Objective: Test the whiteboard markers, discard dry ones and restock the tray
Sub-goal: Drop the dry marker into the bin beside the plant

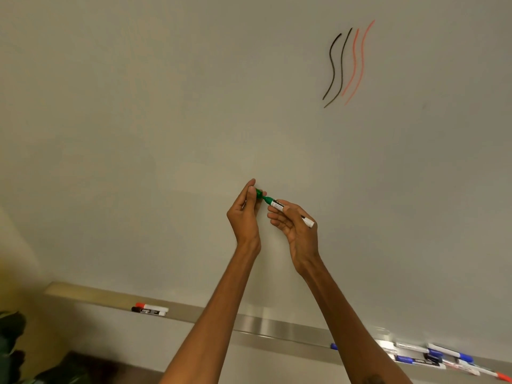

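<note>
Green whiteboard marker: light, rigid, smooth barrel. Right hand grip closed mid-barrel; left hand fingertips pinch green cap. Likely uncapping.

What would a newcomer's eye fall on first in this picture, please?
Probably the two hands mid-frame: the left hand pinches a green cap just off the green-tipped white marker held by the right hand. Next, the black and red wavy test strokes upper right on the whiteboard.
</note>
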Motion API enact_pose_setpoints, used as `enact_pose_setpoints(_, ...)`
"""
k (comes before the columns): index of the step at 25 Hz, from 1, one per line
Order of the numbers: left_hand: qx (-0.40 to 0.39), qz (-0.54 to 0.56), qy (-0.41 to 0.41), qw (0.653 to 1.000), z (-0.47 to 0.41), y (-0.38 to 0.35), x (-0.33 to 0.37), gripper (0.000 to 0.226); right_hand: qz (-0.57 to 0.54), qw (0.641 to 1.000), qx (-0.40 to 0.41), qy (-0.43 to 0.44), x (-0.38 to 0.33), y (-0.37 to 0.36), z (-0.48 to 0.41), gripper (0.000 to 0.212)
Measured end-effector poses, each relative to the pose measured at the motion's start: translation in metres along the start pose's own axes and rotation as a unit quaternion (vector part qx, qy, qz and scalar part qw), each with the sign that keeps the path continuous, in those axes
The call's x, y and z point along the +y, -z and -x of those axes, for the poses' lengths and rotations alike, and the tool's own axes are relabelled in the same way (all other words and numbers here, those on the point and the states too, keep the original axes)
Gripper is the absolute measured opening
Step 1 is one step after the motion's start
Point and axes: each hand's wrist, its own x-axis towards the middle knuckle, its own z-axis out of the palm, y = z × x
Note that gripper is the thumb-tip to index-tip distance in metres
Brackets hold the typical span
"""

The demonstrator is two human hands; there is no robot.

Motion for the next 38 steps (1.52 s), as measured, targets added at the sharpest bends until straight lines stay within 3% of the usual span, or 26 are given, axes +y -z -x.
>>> enact_pose_setpoints(7, -0.003, -0.02, 0.018, 1.0, 0.005, 0.029, -0.011, 0.03, 0.035, 0.999, -0.009, -0.018, 0.024, -0.008, 0.007, 0.021)
enact_pose_setpoints(21, 0.112, -0.029, 0.05, 0.992, 0.003, 0.103, -0.018, 0.025, 0.041, 0.998, -0.016, -0.046, 0.092, -0.049, 0.03, 0.016)
enact_pose_setpoints(25, 0.102, -0.053, 0.054, 0.992, -0.004, 0.137, -0.014, 0.024, 0.04, 0.994, -0.047, -0.09, 0.115, -0.062, 0.037, 0.026)
enact_pose_setpoints(31, 0.164, -0.078, 0.056, 0.982, -0.007, 0.196, -0.012, 0.024, 0.011, 0.973, -0.102, -0.207, 0.157, -0.077, 0.048, 0.031)
enact_pose_setpoints(38, 0.191, -0.172, 0.121, 0.959, 0.012, 0.29, -0.025, 0.022, 0.207, 0.917, -0.188, -0.284, 0.225, -0.097, 0.064, 0.027)
